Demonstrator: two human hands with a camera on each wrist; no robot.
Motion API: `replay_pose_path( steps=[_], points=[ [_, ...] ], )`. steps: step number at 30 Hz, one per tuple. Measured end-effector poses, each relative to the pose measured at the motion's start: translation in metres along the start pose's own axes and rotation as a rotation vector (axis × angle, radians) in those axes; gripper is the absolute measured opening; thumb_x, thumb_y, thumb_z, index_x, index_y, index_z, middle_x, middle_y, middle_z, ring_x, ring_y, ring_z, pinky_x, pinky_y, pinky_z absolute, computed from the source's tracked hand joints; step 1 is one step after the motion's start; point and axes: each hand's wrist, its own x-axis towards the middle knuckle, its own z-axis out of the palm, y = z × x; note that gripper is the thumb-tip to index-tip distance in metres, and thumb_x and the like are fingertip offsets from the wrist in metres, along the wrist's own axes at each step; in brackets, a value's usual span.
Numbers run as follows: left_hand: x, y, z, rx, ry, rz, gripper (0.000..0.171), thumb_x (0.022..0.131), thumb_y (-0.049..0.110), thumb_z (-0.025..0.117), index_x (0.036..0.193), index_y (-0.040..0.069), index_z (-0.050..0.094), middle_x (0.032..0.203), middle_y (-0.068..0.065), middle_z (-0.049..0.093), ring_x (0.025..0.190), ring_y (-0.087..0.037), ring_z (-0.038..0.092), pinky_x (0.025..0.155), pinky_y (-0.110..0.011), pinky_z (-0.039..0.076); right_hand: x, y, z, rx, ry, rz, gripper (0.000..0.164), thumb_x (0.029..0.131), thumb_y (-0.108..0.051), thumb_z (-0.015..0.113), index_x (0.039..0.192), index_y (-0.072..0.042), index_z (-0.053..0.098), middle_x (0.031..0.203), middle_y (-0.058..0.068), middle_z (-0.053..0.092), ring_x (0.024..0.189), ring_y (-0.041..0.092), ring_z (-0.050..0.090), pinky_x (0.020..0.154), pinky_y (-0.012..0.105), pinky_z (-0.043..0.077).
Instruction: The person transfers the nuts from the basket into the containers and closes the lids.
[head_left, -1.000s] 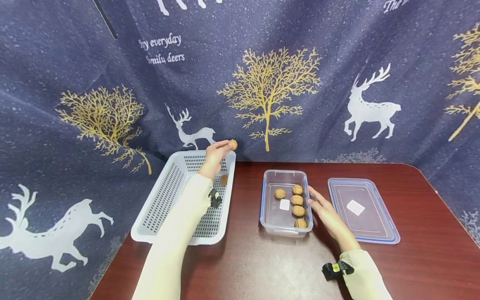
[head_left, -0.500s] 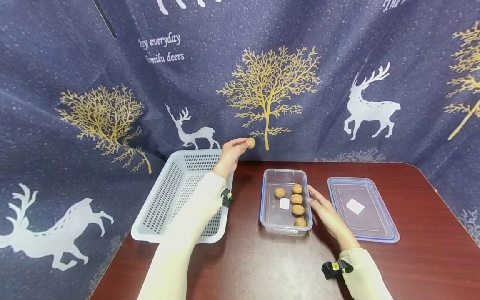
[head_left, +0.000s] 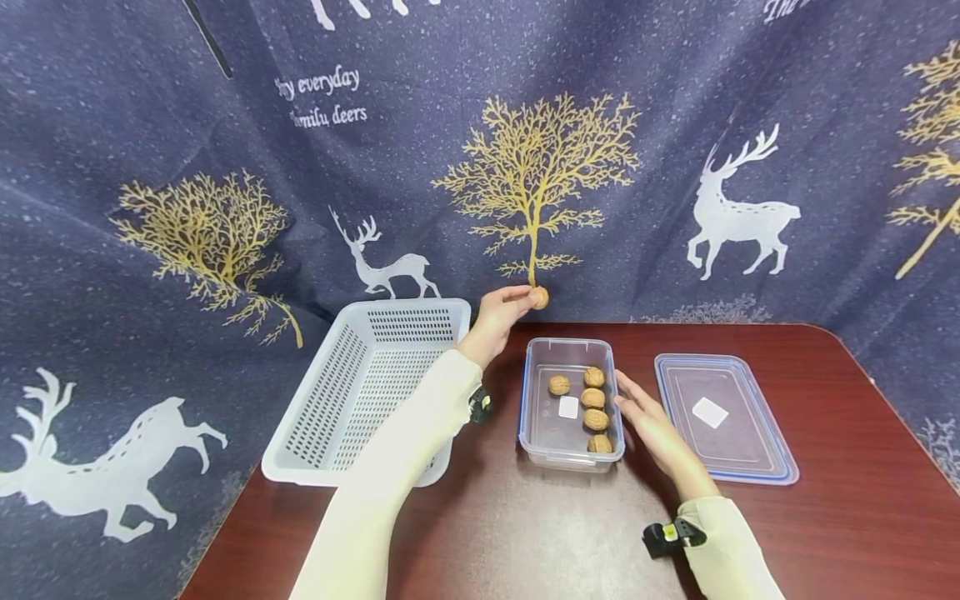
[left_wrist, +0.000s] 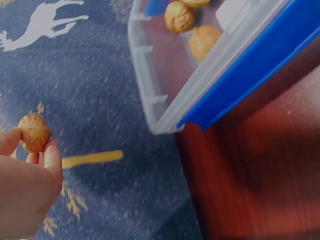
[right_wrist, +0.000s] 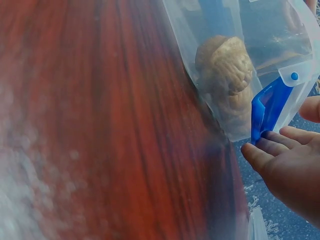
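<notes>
My left hand [head_left: 495,325] pinches a walnut [head_left: 540,297] between thumb and fingertips, above and behind a clear plastic food container [head_left: 547,429]. The left wrist view shows the pinched walnut [left_wrist: 35,132] apart from the container. Inside the container, one walnut [head_left: 558,385] lies left of centre and several walnuts [head_left: 593,398] form a row along its right wall. My right hand [head_left: 663,437] rests against the container's right side. In the right wrist view, its loosely extended fingers touch the blue side latch [right_wrist: 270,107], which hangs down.
A pale grey perforated basket [head_left: 300,475] stands on the left, partly hidden by my left sleeve. The container's lid [head_left: 723,450], clear with a blue seal, lies flat on the right. A patterned dark blue cloth [head_left: 637,275] hangs behind the dark red table [head_left: 510,533].
My left hand has carried the walnut rightward, from above the basket to near the container's back edge. The right hand and the container have stayed in place.
</notes>
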Motion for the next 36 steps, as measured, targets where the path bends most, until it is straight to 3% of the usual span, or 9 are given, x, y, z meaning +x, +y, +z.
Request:
replay_pose_path(
  steps=[5, 7, 10, 12, 14, 16, 21, 28, 36],
  points=[
    [-0.006, -0.011, 0.011, 0.058, -0.042, -0.031, 0.035, 0.089, 0.009, 0.069, 0.122, -0.001, 0.063, 0.118, -0.016, 0.065, 0.110, -0.025, 0.062, 0.094, -0.028, 0.050, 0.000, 0.000, 0.000, 0.004, -0.003, 0.006, 0.055, 0.104, -0.017, 0.040, 0.152, -0.001, 0.019, 0.156, 0.022, 0.021, 0.139, 0.037, 0.025, 0.114, 0.050, 0.019],
    [-0.009, -0.015, 0.015, 0.067, -0.046, -0.035, 0.035, 0.089, 0.009, 0.069, 0.122, -0.002, 0.063, 0.117, -0.016, 0.066, 0.109, -0.026, 0.063, 0.093, -0.028, 0.051, 0.000, 0.000, 0.000, 0.003, -0.004, 0.009, 0.055, 0.104, -0.018, 0.040, 0.152, -0.001, 0.019, 0.156, 0.021, 0.022, 0.139, 0.037, 0.025, 0.114, 0.035, 0.025],
    [-0.013, -0.023, 0.020, 0.094, -0.036, -0.027, 0.034, 0.087, 0.008, 0.070, 0.119, -0.003, 0.064, 0.113, -0.017, 0.068, 0.104, -0.026, 0.064, 0.093, -0.034, 0.051, 0.000, 0.000, 0.000, -0.003, -0.001, 0.009, 0.055, 0.104, -0.018, 0.040, 0.152, -0.001, 0.020, 0.156, 0.021, 0.022, 0.139, 0.036, 0.026, 0.112, 0.028, 0.027],
    [-0.015, -0.029, 0.023, 0.109, -0.031, -0.024, 0.033, 0.087, 0.007, 0.070, 0.117, -0.004, 0.065, 0.111, -0.017, 0.068, 0.101, -0.026, 0.065, 0.095, -0.038, 0.050, 0.000, 0.000, 0.000, -0.001, 0.001, 0.007, 0.055, 0.104, -0.018, 0.040, 0.152, -0.001, 0.020, 0.155, 0.022, 0.022, 0.139, 0.037, 0.026, 0.112, 0.029, 0.027],
    [-0.017, -0.036, 0.025, 0.140, -0.028, -0.021, 0.032, 0.087, 0.009, 0.071, 0.116, -0.003, 0.066, 0.109, -0.016, 0.069, 0.099, -0.025, 0.065, 0.096, -0.041, 0.049, 0.000, -0.001, 0.000, 0.000, 0.004, 0.008, 0.055, 0.104, -0.017, 0.040, 0.152, -0.001, 0.020, 0.155, 0.022, 0.022, 0.138, 0.038, 0.027, 0.115, 0.044, 0.022],
    [-0.017, -0.042, 0.027, 0.165, -0.031, -0.026, 0.031, 0.086, 0.009, 0.072, 0.115, -0.002, 0.067, 0.108, -0.015, 0.070, 0.097, -0.023, 0.066, 0.094, -0.040, 0.050, 0.000, -0.001, 0.000, 0.000, 0.006, 0.010, 0.054, 0.104, -0.017, 0.040, 0.152, -0.002, 0.020, 0.155, 0.022, 0.023, 0.138, 0.038, 0.027, 0.114, 0.051, 0.019],
    [-0.020, -0.056, 0.030, 0.194, -0.038, -0.036, 0.030, 0.083, 0.008, 0.074, 0.112, -0.002, 0.069, 0.104, -0.013, 0.071, 0.092, -0.018, 0.067, 0.086, -0.029, 0.053, 0.000, -0.002, 0.001, 0.003, 0.006, 0.012, 0.054, 0.104, -0.017, 0.039, 0.152, -0.001, 0.020, 0.155, 0.023, 0.023, 0.138, 0.038, 0.026, 0.114, 0.052, 0.019],
    [-0.025, -0.071, 0.038, 0.206, -0.045, -0.052, 0.025, 0.083, 0.003, 0.072, 0.108, -0.002, 0.070, 0.101, -0.013, 0.071, 0.087, -0.016, 0.066, 0.089, -0.034, 0.053, -0.002, -0.003, 0.000, 0.009, 0.003, 0.021, 0.055, 0.104, -0.017, 0.039, 0.152, -0.001, 0.019, 0.156, 0.022, 0.021, 0.139, 0.038, 0.026, 0.114, 0.051, 0.018],
    [-0.028, -0.087, 0.043, 0.263, -0.034, -0.034, 0.023, 0.083, 0.004, 0.072, 0.105, -0.002, 0.071, 0.101, -0.011, 0.071, 0.088, -0.017, 0.067, 0.080, -0.024, 0.053, -0.003, -0.007, -0.001, 0.019, -0.002, 0.024, 0.054, 0.104, -0.016, 0.038, 0.152, -0.002, 0.018, 0.156, 0.021, 0.019, 0.140, 0.038, 0.023, 0.115, 0.050, 0.017]
  ],
)
